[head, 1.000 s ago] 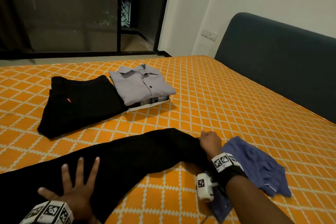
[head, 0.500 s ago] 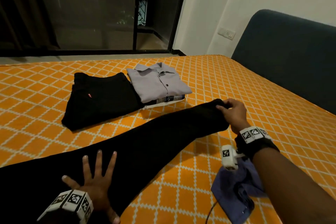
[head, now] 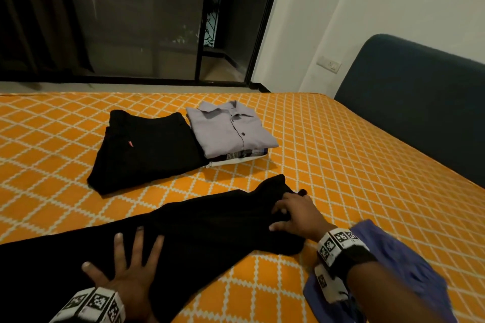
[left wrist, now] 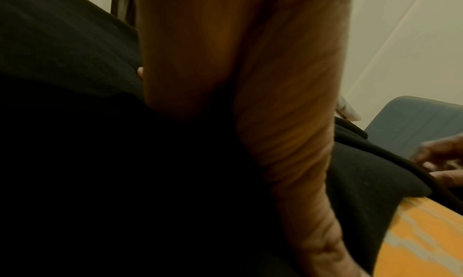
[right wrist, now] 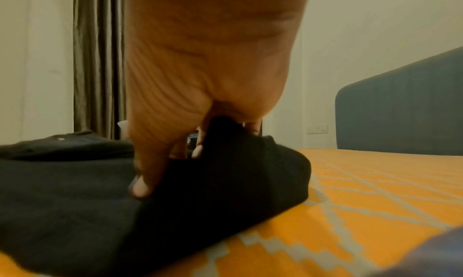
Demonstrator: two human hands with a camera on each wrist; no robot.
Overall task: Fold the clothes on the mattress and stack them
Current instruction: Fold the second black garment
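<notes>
Black trousers (head: 168,238) lie stretched across the orange checked mattress (head: 354,178), their far end doubled back and bunched in the right hand (head: 296,215), whose grip is curled tight round the cloth, thumb and fingers (right wrist: 142,184) pinching a fold. The left hand (head: 126,270) presses flat on the near leg, fingers spread straight. Behind lie folded black trousers (head: 147,149) touching a stack topped by a grey shirt (head: 231,131). Crumpled blue cloth (head: 409,265) lies under the right forearm.
</notes>
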